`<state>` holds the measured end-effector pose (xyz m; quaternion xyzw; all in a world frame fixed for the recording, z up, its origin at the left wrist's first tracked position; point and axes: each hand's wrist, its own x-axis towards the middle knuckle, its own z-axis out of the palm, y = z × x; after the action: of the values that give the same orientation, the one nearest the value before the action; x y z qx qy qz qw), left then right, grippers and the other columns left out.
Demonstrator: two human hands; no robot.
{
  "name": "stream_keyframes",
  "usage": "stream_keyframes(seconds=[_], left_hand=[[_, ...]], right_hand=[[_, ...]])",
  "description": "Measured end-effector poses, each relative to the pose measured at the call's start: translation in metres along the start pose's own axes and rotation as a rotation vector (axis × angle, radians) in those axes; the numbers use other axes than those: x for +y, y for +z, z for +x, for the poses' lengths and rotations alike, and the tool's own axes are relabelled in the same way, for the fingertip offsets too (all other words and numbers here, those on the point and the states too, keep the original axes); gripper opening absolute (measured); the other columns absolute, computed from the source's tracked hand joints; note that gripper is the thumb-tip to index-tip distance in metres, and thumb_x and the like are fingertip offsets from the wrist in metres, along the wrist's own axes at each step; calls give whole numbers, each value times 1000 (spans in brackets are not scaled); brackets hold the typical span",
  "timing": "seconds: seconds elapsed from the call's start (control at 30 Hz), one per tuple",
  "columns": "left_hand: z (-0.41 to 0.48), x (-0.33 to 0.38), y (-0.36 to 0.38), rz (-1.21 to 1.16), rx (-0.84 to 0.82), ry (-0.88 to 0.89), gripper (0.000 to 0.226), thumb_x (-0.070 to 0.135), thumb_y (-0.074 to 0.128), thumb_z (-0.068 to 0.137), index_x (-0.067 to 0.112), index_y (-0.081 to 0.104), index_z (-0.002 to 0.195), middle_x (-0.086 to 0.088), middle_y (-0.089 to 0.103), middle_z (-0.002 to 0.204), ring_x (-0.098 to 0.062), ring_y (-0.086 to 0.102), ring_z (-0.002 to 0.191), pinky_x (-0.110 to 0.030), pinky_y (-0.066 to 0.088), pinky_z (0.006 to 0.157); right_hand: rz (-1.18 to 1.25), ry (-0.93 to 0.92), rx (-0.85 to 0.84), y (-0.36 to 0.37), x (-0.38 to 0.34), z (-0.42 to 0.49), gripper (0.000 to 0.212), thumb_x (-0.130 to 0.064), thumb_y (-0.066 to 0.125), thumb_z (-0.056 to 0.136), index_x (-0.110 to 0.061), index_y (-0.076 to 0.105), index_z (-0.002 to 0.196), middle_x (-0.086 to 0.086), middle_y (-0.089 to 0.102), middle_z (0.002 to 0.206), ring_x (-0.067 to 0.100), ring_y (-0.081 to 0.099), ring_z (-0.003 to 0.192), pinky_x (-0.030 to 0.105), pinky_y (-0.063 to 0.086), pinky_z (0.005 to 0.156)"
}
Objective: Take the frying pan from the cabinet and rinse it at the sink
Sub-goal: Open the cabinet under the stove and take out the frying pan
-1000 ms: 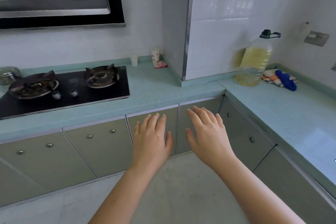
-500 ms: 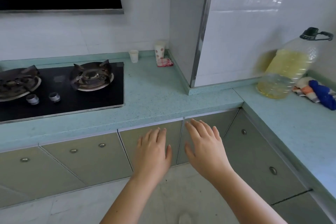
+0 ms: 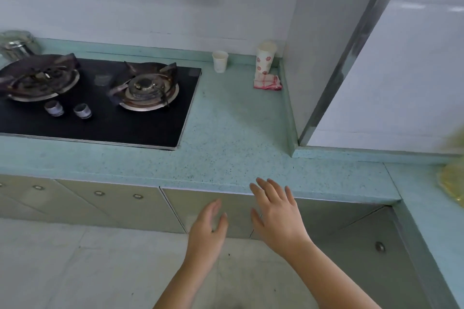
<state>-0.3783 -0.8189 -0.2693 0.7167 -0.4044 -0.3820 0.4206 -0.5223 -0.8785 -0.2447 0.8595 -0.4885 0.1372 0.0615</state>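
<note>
L hand [image 3: 209, 229] + R hand [image 3: 277, 213] both spread wide, nothing held, hovering in front of closed cabinet doors [image 3: 208, 208] below countertop [image 3: 238, 148].

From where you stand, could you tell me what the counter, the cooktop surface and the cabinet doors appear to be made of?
The speckled pale-green counter looks like polished stone or composite, judging by its fine dark flecks. The flat black cooktop surface seems to be glass, being smooth and faintly glossy. The grey-green cabinet doors look like brushed metal or laminate with a soft sheen; which, I cannot tell.

grey-green cabinet [image 3: 211, 208], doors closed, under counter
</note>
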Motion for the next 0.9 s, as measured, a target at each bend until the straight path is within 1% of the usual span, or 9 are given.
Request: stream_keyframes(seconds=[0.1, 0.17, 0.27, 0.37, 0.43, 0.53, 0.67, 0.77, 0.9], left_hand=[[25, -14, 8, -270, 44, -181, 23, 8, 53, 91, 16, 58, 113, 5, 62, 115, -15, 55, 116, -12, 39, 85], [38, -21, 12, -452, 49, -299, 19, 16, 57, 89, 20, 57, 108, -2, 62, 118, -17, 57, 112, -21, 42, 86], [52, -32, 16, -668, 3, -427, 30, 18, 52, 92, 18, 48, 122, -4, 62, 119, -20, 57, 113, -32, 42, 91], [69, -47, 19, -881, -15, -502, 31, 13, 47, 93, 16, 45, 124, -3, 63, 114, -24, 56, 115, -38, 40, 95], [82, -56, 21, -1025, -35, -554, 44, 14, 54, 86, 14, 41, 128, -7, 61, 118, -26, 55, 116, -41, 37, 98], [95, -65, 24, -1144, -48, -603, 61, 15, 65, 73, 14, 40, 129, -9, 60, 120, -21, 58, 109, -40, 39, 95], [104, -73, 33, -1271, -25, -645, 36, 12, 46, 89, 14, 43, 125, -7, 61, 112, -19, 58, 101, -40, 39, 94], [109, -73, 38, -1333, -33, -648, 36, 10, 63, 73, 17, 51, 106, -4, 64, 102, -18, 59, 98, -35, 42, 85], [115, -75, 47, -1390, -67, -603, 11, 15, 58, 69, 21, 54, 77, 6, 71, 72, -10, 66, 79, -31, 44, 83]], right_hand=[[30, -75, -12, 28, 2, 19, 57, -29, 79, 56, -17, 60, 108, 3, 69, 112, 25, 66, 103, 47, 53, 81], [49, -101, -33, 50, 4, 33, 55, -29, 74, 61, -16, 55, 110, 4, 68, 113, 26, 66, 104, 48, 53, 82], [103, -102, -72, 80, 6, 51, 48, -30, 66, 67, -15, 57, 112, 6, 67, 115, 28, 65, 106, 51, 50, 84], [139, -116, -107, 104, 4, 66, 44, -35, 51, 75, -16, 55, 115, 6, 66, 119, 29, 62, 111, 51, 48, 88], [173, -134, -125, 117, 2, 76, 43, -37, 43, 79, -18, 51, 116, 6, 65, 121, 29, 61, 113, 50, 47, 90], [205, -167, -135, 137, 1, 88, 42, -39, 44, 79, -19, 51, 116, 5, 64, 121, 27, 56, 118, 52, 46, 91], [294, -120, -112, 157, 3, 90, 45, -46, 50, 80, -18, 62, 114, 2, 62, 124, 17, 39, 124, 49, 33, 103], [317, -88, -96, 162, 3, 89, 47, -50, 49, 80, -21, 63, 115, -1, 60, 127, 15, 38, 126, 47, 32, 106], [293, -102, -87, 165, 4, 88, 48, -51, 48, 81, -22, 62, 116, -2, 59, 129, 15, 38, 128, 44, 33, 108]])
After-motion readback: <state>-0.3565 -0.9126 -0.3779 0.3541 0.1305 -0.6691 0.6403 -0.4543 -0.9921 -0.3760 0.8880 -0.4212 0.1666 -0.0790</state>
